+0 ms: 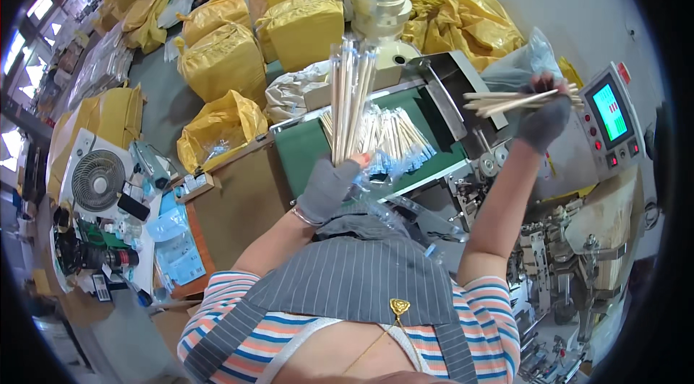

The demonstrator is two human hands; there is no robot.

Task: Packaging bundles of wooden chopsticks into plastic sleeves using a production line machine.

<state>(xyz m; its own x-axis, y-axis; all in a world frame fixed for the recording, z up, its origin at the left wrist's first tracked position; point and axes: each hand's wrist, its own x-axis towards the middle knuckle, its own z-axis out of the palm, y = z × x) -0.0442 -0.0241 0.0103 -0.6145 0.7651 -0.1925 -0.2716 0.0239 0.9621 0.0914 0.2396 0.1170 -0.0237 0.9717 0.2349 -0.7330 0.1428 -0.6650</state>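
Stick bundle (349, 106) inside and beyond left grip (327, 189)

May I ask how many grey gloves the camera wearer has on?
2: a grey glove on the left hand, which holds a stick bundle near the green surface, and another on the right hand, gripping more sticks beside the screen.

My view's from a wide fisheye up on my head, the left one of a side-by-side pair, looking down over my chest. It's really close to my pinstriped apron (361, 279), with my hands (329, 192) a bit further out and the green worktop (298, 167) around mid-frame. Reaches way back to the yellow sacks (307, 26) too. Upright, not mirrored, and straight edges bend near the rim.
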